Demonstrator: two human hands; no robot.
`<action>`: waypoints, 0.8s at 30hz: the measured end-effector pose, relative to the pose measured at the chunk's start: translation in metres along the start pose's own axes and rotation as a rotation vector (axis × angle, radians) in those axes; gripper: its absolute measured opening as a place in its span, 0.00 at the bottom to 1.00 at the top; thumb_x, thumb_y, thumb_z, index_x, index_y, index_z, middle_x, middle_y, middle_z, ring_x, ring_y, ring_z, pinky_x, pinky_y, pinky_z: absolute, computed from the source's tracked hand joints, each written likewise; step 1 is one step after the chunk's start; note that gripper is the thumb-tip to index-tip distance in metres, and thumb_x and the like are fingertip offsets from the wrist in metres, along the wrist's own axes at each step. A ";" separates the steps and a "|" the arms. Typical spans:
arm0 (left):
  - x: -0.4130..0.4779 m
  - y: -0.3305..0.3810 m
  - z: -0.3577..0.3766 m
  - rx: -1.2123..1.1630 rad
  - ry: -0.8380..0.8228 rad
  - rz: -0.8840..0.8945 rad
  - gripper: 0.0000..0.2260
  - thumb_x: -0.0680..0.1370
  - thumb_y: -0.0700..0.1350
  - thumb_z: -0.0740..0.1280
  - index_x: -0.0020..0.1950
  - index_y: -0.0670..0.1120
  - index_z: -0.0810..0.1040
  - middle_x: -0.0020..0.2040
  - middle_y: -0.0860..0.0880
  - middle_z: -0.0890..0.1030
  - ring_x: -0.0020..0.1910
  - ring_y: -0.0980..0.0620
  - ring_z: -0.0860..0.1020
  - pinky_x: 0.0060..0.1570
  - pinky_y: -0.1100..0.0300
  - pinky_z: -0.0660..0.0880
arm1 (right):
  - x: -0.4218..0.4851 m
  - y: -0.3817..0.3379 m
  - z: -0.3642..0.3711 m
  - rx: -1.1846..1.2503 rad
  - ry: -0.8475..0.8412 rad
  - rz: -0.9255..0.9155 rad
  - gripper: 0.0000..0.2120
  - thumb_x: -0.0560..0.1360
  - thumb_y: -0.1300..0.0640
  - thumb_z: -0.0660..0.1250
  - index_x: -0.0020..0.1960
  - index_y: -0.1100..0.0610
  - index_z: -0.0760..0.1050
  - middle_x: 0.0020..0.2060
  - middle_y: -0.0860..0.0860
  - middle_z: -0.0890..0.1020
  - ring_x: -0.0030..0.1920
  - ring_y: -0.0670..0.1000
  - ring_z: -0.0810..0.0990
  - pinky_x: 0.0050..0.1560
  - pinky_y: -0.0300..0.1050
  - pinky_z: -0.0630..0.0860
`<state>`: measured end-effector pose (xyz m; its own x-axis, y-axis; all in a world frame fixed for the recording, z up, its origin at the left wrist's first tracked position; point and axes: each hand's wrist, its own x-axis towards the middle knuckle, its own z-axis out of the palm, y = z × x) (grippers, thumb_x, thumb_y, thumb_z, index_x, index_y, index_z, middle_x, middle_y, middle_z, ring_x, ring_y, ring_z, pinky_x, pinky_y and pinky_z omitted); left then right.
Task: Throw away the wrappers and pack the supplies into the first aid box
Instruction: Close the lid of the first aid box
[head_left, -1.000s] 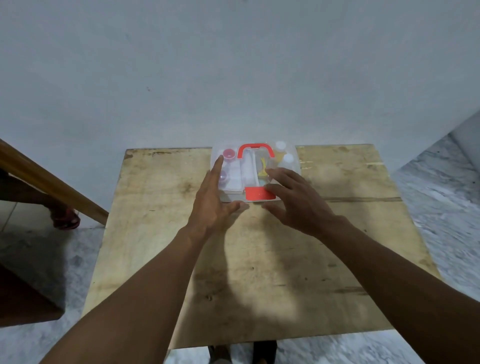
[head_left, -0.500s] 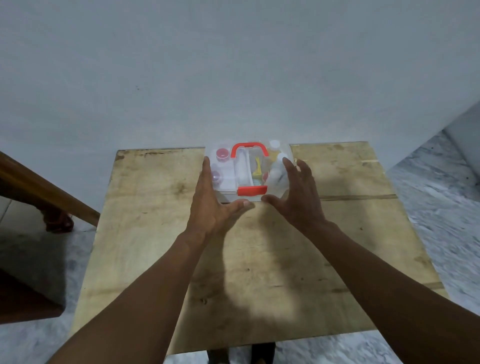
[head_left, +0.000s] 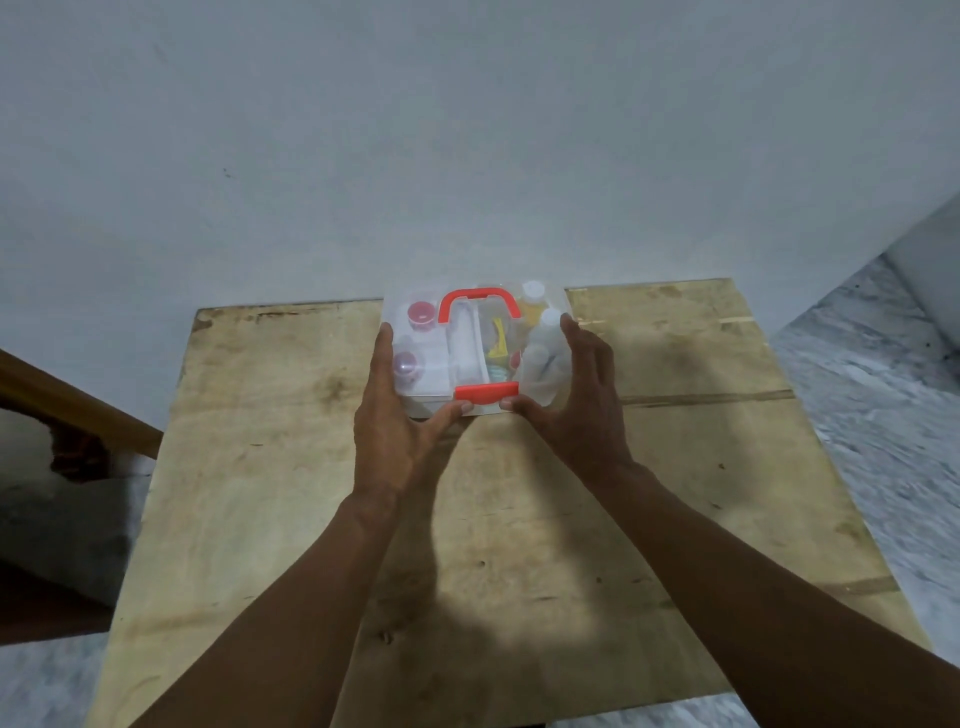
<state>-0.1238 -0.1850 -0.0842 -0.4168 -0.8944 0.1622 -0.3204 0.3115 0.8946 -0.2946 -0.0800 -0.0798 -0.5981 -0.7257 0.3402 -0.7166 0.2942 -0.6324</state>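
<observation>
A clear plastic first aid box with a red handle and a red latch lies closed at the far middle of the wooden table. Through its lid I see small pink-capped pots, white bottles and a yellow item. My left hand presses flat against the box's left side, thumb at the front edge by the latch. My right hand holds the box's right side the same way, thumb beside the latch.
The table stands against a pale wall. A wooden rail runs at the left, over a dark piece of furniture. Marble-pattern floor shows on the right and at the lower left.
My right hand slid off the lid and latch to the box's right side. Both hands now clasp the box from the sides. The view shifted slightly.
</observation>
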 end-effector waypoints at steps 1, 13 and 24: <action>0.000 0.000 0.000 0.001 0.004 0.000 0.47 0.68 0.57 0.78 0.80 0.52 0.55 0.76 0.52 0.67 0.71 0.52 0.70 0.62 0.71 0.66 | 0.000 0.001 0.002 -0.002 0.004 0.000 0.51 0.63 0.32 0.72 0.75 0.59 0.60 0.69 0.59 0.70 0.67 0.53 0.68 0.62 0.45 0.70; 0.001 -0.011 0.007 0.033 0.058 0.004 0.48 0.65 0.68 0.72 0.79 0.53 0.56 0.75 0.55 0.68 0.68 0.57 0.70 0.63 0.66 0.68 | 0.003 0.006 0.012 0.007 0.002 -0.013 0.48 0.64 0.26 0.67 0.73 0.51 0.54 0.70 0.58 0.72 0.67 0.58 0.74 0.65 0.60 0.75; -0.001 -0.011 0.014 0.046 0.104 -0.022 0.49 0.64 0.70 0.70 0.79 0.51 0.57 0.73 0.53 0.70 0.65 0.59 0.71 0.61 0.68 0.68 | 0.008 0.006 0.008 0.005 0.014 -0.053 0.47 0.63 0.35 0.74 0.72 0.51 0.55 0.68 0.62 0.73 0.65 0.61 0.76 0.61 0.63 0.77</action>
<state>-0.1317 -0.1831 -0.0994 -0.3189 -0.9292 0.1870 -0.3684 0.3033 0.8788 -0.3008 -0.0894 -0.0865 -0.5645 -0.7312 0.3831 -0.7455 0.2523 -0.6169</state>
